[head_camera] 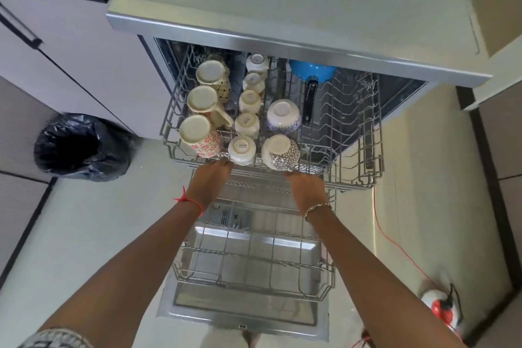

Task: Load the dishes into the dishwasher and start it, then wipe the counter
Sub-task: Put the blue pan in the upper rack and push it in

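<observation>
Both arms stretch forward and down, backs of the hands up, to the front rail of the dishwasher's (282, 39) pulled-out upper rack (353, 133). The left hand (210, 178), with a red thread (192, 200) round its wrist, meets the rail just below a small cup. The right hand (306, 186), wearing a bracelet (317, 207), meets it below a patterned bowl. The fingertips of both are hidden at the wire, so I cannot tell whether they curl round the rail or only press against it.

In the rack, upside down, stand three tall mugs (202, 99) at the left, five small cups (248, 102) in a middle row and two patterned bowls (282, 114) beside them. A blue pan (312, 69) with a black handle lies at the back. Below the arms the lower rack (254, 288) rests on the dropped door (243, 316). A bin lined with a black bag (82, 147) stands on the floor to the left.
</observation>
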A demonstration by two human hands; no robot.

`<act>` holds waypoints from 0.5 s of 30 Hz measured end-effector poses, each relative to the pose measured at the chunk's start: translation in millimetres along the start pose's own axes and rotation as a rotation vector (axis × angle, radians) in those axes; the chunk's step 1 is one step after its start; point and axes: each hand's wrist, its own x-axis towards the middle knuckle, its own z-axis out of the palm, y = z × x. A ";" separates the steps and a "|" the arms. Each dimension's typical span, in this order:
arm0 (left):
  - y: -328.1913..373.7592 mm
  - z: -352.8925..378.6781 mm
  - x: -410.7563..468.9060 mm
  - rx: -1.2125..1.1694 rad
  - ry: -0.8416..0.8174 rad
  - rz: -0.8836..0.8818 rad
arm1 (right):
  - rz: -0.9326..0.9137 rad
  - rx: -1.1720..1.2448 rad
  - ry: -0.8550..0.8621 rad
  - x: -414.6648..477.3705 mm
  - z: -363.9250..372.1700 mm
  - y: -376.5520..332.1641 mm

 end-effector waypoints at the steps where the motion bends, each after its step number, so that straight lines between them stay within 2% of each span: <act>1: -1.2 0.1 6.9 0.015 -0.009 0.016 | 0.013 0.005 0.003 6.8 0.9 4.4; 7: -16.2 3.8 45.0 0.032 0.057 0.021 | -0.007 -0.005 0.109 42.6 -7.2 17.9; 9: -25.3 1.2 62.6 0.028 0.053 0.012 | -0.022 0.040 0.083 57.1 -15.3 16.3; 15: -40.9 3.1 122.5 0.056 0.033 0.031 | 0.082 0.048 0.126 116.4 -31.4 40.7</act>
